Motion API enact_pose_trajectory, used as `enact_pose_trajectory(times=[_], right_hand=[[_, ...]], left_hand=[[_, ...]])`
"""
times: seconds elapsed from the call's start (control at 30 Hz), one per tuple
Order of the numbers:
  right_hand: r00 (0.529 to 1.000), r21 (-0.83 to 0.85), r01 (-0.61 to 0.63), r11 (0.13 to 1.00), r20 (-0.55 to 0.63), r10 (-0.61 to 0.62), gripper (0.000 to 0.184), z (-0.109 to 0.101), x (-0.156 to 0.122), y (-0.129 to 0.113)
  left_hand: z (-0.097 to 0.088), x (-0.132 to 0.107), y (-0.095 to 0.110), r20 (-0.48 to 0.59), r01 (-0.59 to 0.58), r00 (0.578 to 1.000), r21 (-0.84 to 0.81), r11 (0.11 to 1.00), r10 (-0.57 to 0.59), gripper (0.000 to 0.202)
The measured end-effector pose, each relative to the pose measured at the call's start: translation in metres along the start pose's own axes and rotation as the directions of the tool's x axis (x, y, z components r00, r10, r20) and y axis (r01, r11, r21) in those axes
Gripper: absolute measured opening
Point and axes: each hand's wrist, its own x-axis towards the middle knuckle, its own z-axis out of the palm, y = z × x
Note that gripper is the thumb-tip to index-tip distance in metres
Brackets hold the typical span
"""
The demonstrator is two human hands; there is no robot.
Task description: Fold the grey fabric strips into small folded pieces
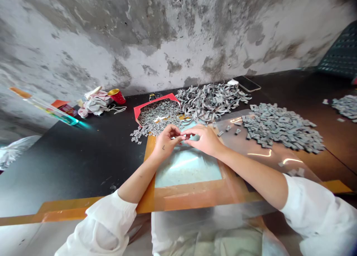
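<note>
The left grip (166,141) and right grip (203,139) meet, fingers together; anything held is hidden. Grey strips (209,101) lie just ahead.

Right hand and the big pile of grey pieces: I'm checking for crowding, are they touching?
Apart. The head view shows the right hand held clear of the pile of grey pieces, with a stretch of clear plastic sheet between them.

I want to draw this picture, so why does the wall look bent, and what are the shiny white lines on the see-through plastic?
In the head view, the wide lens makes the grey wall curve and lean; the white lines are glare on the clear plastic sheet; the left hand and right hand look sharp, not blurry.
</note>
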Motion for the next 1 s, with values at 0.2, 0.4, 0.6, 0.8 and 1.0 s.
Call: enact_pose_trajectory(times=[0.2, 0.4, 0.6, 0.8, 1.0], right_hand=[[0.993, 0.205, -0.115, 0.972, 0.041, 0.109, 0.017, -0.002, 0.000, -0.005], [0.986, 0.305, -0.163, 0.938, 0.068, 0.150, 0.020, -0.001, 0.000, -0.004], [0.976, 0.373, -0.219, 0.902, 0.070, 0.208, 0.021, -0.001, 0.001, -0.003], [0.976, 0.395, -0.194, 0.898, -0.014, 0.217, 0.023, 0.003, 0.000, 0.003], [0.984, 0.304, -0.151, 0.940, -0.047, 0.173, 0.016, 0.001, 0.001, 0.004]], left_hand=[[-0.001, -0.001, 0.003, 0.015, 0.028, 1.000, -0.012, 1.000, -0.028, 0.024], [-0.003, 0.000, -0.001, 0.025, 0.001, 1.000, -0.043, 0.999, 0.000, 0.026], [-0.002, -0.003, 0.005, 0.026, -0.169, 0.985, 0.248, 0.954, 0.168, 0.026], [-0.003, -0.007, 0.020, 0.064, -0.382, 0.908, 0.535, 0.754, 0.415, 0.015], [-0.003, -0.007, 0.020, 0.035, -0.312, 0.939, 0.501, 0.807, 0.342, 0.019]])
